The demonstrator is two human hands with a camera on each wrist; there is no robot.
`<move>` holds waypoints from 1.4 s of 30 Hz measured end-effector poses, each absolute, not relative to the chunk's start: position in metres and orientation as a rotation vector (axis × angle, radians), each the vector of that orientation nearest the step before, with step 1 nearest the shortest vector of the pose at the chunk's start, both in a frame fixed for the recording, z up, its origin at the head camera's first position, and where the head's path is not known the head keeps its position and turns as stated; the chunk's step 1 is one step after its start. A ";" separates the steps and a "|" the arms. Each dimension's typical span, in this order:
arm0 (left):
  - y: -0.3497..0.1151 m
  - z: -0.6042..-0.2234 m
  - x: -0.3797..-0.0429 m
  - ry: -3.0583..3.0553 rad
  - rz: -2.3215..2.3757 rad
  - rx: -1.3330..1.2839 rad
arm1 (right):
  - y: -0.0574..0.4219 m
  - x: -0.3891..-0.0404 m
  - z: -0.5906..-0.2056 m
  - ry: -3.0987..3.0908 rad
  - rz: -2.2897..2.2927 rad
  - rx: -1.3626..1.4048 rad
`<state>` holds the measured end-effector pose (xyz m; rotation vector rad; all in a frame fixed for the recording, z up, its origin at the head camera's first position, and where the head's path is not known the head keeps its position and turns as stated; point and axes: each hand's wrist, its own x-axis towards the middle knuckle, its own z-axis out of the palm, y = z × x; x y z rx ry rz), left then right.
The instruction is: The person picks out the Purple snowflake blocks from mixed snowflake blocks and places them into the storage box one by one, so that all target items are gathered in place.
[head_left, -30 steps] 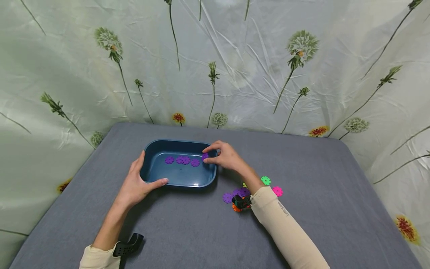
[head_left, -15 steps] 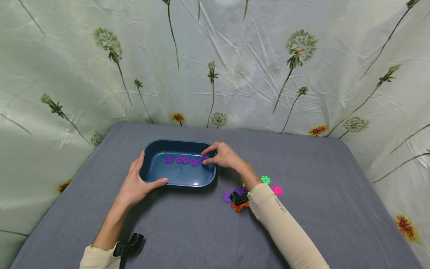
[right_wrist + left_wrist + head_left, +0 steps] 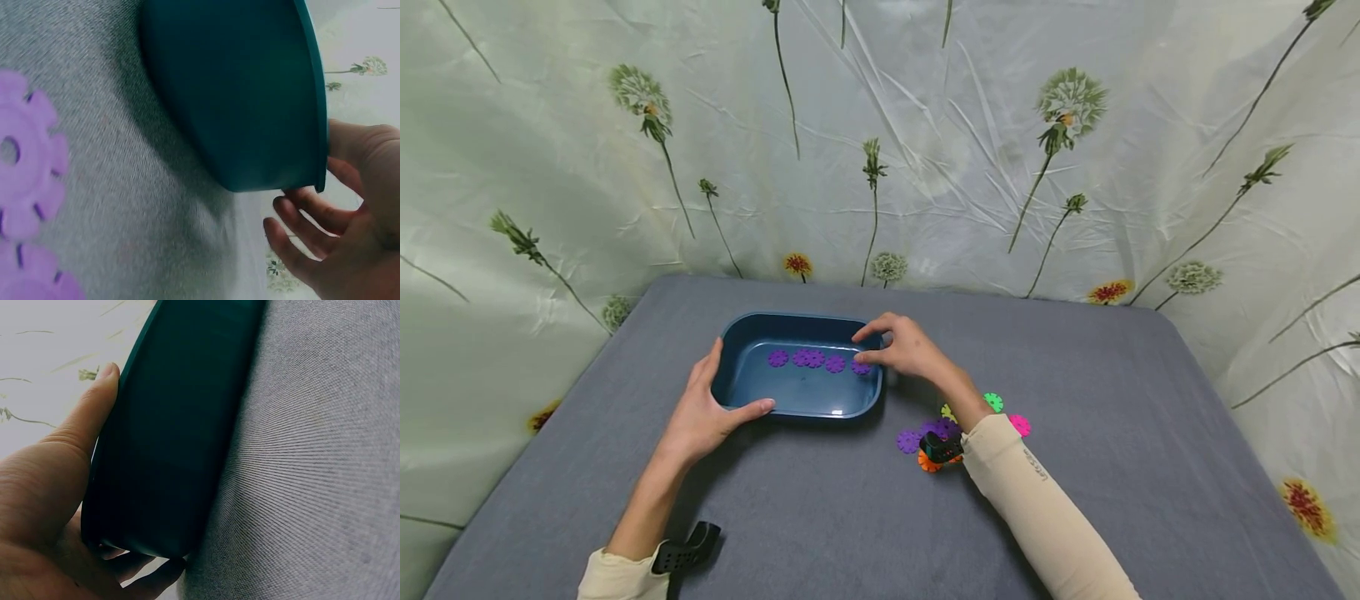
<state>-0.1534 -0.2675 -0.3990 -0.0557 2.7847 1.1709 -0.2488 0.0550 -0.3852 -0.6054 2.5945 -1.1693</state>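
A blue plastic tub [image 3: 808,398] stands on the table, with several purple notched discs [image 3: 835,364] in a row on its floor. My left hand [image 3: 700,422] grips the tub's near left corner; in the left wrist view its thumb lies along the rim and its fingers go round the end wall. My right hand [image 3: 910,348] reaches over the right rim, thumb and index finger spread apart. Just under its thumb, one purple disc [image 3: 862,368] lies at the right end of the row. The right wrist view shows the tub's outer wall [image 3: 237,94] hiding the fingertips.
Beneath the right forearm lies a loose group of discs on the grey tabletop [image 3: 820,517]: purple [image 3: 908,442], orange [image 3: 928,462], yellow, green [image 3: 993,402] and pink [image 3: 1019,425]. The sleeve and wrist strap hide part of it. A flowered curtain [image 3: 955,167] hangs behind the table.
My right thumb and finger have let go of the purple disc, which now lies at the right end of the row inside the tub. My left hand keeps its place.
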 end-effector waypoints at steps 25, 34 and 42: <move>-0.268 -0.399 -0.154 2.771 1.183 -0.054 | 0.094 -0.229 -0.384 2.599 -1.441 -0.620; -0.268 -0.400 -0.153 2.764 1.181 -0.044 | 0.104 -0.221 -0.390 2.608 -1.442 -0.623; -0.268 -0.399 -0.153 2.762 1.173 -0.054 | 0.112 -0.214 -0.393 2.597 -1.427 -0.638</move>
